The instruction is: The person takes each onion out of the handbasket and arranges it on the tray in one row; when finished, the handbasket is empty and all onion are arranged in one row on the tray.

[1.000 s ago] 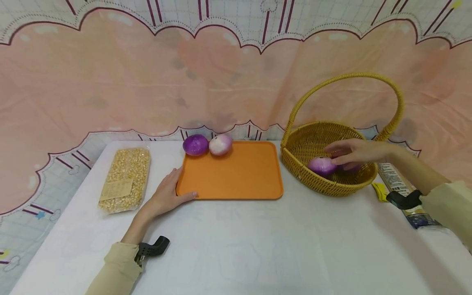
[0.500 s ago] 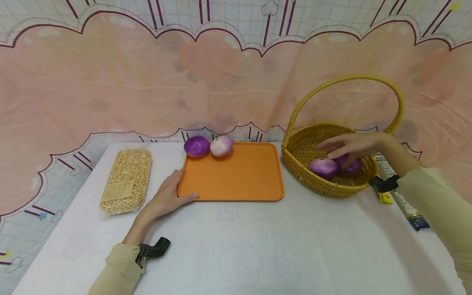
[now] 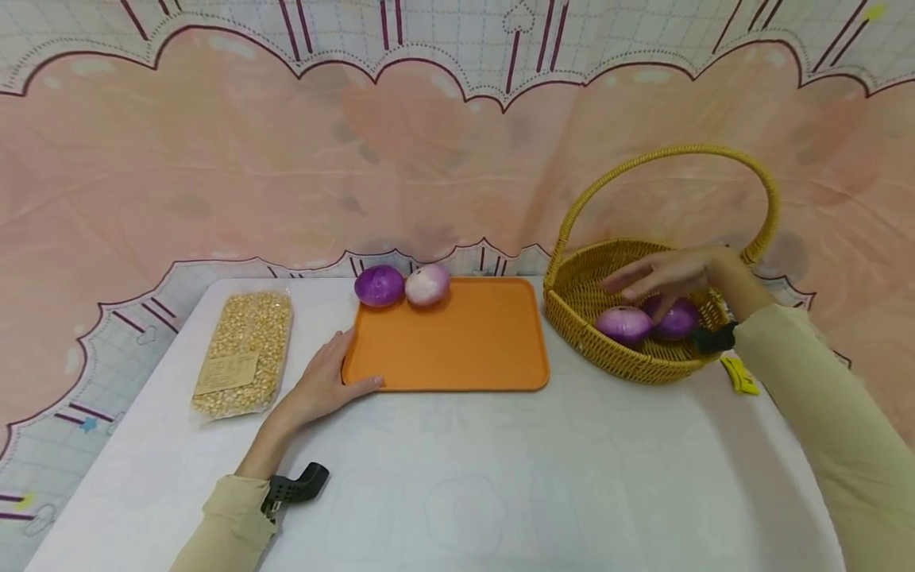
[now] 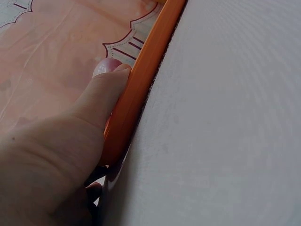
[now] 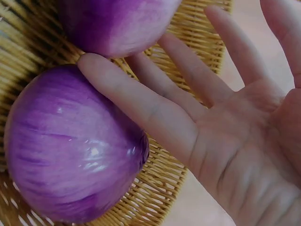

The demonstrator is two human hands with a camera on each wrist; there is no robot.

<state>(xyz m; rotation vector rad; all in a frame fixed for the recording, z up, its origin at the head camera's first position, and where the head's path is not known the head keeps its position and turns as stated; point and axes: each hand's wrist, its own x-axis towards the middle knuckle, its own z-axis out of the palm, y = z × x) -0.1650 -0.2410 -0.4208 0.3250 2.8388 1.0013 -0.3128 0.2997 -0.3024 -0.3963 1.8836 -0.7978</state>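
Note:
In the head view, my left hand (image 3: 326,380) lies at the near left corner of an orange tray (image 3: 472,342), its thumb along the front edge. The left wrist view shows that thumb against the tray's rim (image 4: 124,117). Two onions, one deep purple (image 3: 380,286) and one pale pink (image 3: 427,285), sit side by side at the tray's far left. My right hand (image 3: 675,274) is over the wicker basket (image 3: 608,349), fingers spread, above a purple onion (image 3: 624,326) and a darker onion (image 3: 677,320). Seen from the right wrist, its fingers extend between these two onions, gripping neither.
A clear bag of corn kernels (image 3: 246,349) lies left of the tray. The basket's tall handle (image 3: 686,149) arches over the right forearm's side. A small yellow packet (image 3: 739,375) is right of the basket, and a patterned cloth (image 3: 457,175) hangs behind.
My right hand has drawn left and slightly up, off the darker onion, which shows more fully now. The right sleeve now covers the long packet. My left hand stays at the tray.

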